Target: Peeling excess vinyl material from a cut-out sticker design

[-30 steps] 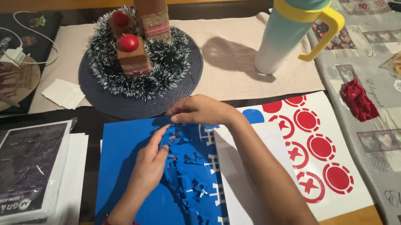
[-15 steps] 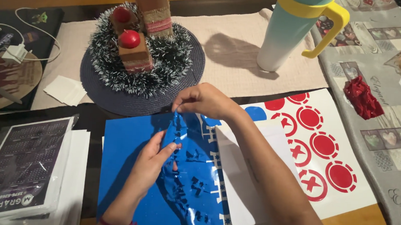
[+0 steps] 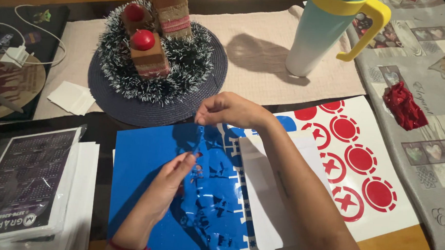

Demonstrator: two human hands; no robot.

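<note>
At the near edge of the worktop lies a blue sheet with small shapes cut into it. A thin blue film is lifting off it, shiny and wrinkled. The left hand lies flat on the sheet with its fingers almost straight; its fingertips touch the film and press down. The right hand is just above it, with thumb and fingers pinched closed on the top of a film strip, which hangs between the two hands.

Just left of the blue sheet is a stack of dark printed cards in a clear bag. On the right is a white sheet with red round stickers.

Farther back stands a round dark mat with a fuzzy wreath and brown blocks with red balls. A tall light cup with a yellow handle stands at the far right on a beige cloth.

The film looks thin, so I think a quick pull could tear it. The little cut shapes could also come up with it if the left hand lets go. The loose film could fold and stick to itself.
</note>
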